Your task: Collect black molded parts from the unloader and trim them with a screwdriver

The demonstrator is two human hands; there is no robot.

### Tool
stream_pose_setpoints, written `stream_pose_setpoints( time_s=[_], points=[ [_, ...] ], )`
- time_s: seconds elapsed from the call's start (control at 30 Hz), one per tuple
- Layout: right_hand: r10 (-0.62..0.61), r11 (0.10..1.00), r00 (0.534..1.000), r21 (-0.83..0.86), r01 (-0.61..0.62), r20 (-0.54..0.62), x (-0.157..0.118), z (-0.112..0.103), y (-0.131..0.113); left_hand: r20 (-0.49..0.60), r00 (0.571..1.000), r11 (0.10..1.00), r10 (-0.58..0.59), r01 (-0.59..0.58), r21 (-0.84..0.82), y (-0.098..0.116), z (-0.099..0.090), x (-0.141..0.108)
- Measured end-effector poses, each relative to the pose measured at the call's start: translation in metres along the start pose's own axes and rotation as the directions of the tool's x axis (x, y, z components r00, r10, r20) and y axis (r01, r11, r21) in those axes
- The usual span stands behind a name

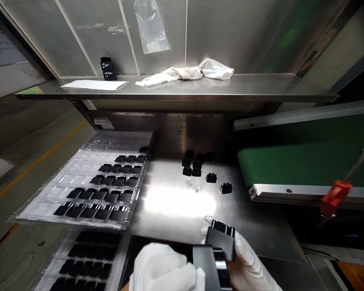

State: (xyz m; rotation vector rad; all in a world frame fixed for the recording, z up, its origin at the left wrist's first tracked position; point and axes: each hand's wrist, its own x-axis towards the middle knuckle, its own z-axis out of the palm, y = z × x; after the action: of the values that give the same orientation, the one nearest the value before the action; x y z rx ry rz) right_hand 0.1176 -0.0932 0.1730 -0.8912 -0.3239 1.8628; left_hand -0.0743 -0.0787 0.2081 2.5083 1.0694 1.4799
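Observation:
Both hands wear white gloves at the bottom of the head view. My left hand (166, 268) is closed, its fingers curled against a black plastic part (204, 264) with a glossy ribbed side. My right hand (250, 262) grips another black plastic part (220, 240), fingers behind it and thumb side along its right edge. The two parts overlap in view; whether they touch I cannot tell. Beyond the hands, several small black plastic pieces (196, 171) with knobbed tops stand on the metal table (170, 228), two of them apart to the right.
At left, a clear plastic tray (63, 178) holds rows of black parts, with another filled tray (60, 252) below. A green conveyor belt (306, 149) and red-handled tool (336, 198) are at right. The shelf (248, 87) above carries white cloths (215, 69), paper (94, 84) and black blocks (108, 68).

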Motion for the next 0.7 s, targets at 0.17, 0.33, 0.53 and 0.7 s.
stream_pose_setpoints(
  time_s=[0.17,0.33,0.53,0.7],
  points=[
    [-0.043,0.993,0.998,-0.112,0.048,0.05,0.009,-0.006,0.004,0.023,1.0,1.0,-0.006,0.006,0.027,-0.006,-0.01,-0.001],
    [-0.143,0.902,0.989,-0.405,0.148,0.043,0.031,-0.013,0.005,0.133,0.988,0.995,0.081,-0.089,0.052,-0.016,-0.026,-0.001],
    [-0.337,0.711,0.94,-0.669,0.218,-0.051,0.063,-0.04,0.022,0.107,0.987,0.981,0.123,-0.137,0.138,-0.034,-0.031,-0.01],
    [-0.318,0.732,0.942,-0.659,0.174,-0.105,0.093,-0.067,0.047,0.019,0.997,0.99,0.073,-0.075,0.122,-0.03,-0.031,-0.025]
  ],
)
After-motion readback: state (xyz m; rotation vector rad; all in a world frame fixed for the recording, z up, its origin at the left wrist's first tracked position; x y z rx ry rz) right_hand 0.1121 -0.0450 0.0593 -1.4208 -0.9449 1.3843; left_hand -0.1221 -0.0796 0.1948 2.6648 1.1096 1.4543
